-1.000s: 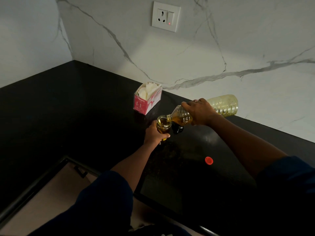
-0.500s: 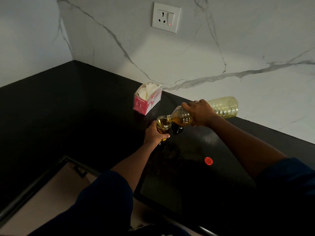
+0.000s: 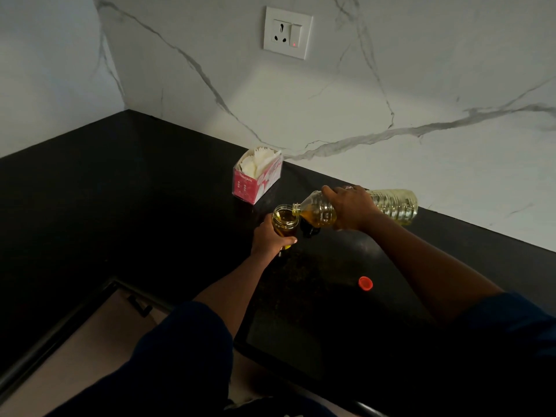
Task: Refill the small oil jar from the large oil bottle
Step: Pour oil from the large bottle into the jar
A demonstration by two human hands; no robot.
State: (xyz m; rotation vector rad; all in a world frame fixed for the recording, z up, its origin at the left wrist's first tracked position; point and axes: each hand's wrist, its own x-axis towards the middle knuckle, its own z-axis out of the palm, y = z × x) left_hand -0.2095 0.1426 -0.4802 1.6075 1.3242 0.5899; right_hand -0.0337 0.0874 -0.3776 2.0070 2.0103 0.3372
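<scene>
Mid-pour at frame center: right hand [image 3: 350,207] grips the tipped large oil bottle [image 3: 394,204], left hand [image 3: 267,239] holds the small oil jar [image 3: 285,222], looks partly full, red cap [image 3: 365,283] off on the surface [image 3: 150,206].

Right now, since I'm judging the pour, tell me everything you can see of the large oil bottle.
The large oil bottle is clear, ribbed plastic, uncapped, with yellow-amber oil pooled toward its neck. It is tipped almost level above the black countertop, base toward the marble wall, mouth over the opening of the small oil jar; whether they touch is unclear. The right hand grips it around the middle.
</scene>
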